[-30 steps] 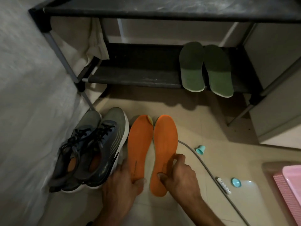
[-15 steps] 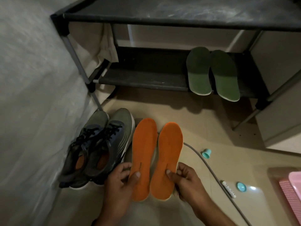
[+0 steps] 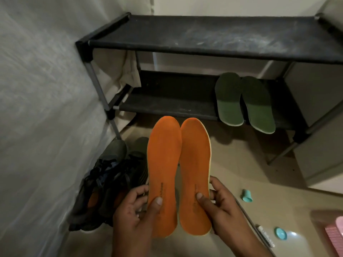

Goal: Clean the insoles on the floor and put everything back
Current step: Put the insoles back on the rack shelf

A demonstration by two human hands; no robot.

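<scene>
Head view: a left hand and a right hand each gripped one orange insole by its heel, raised side by side above the floor. Green insoles lay on the rack's lower shelf.

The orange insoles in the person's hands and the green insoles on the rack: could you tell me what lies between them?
In the head view, nothing: only bare floor and the lower shelf's front edge separate the orange insoles from the green insoles.
</scene>
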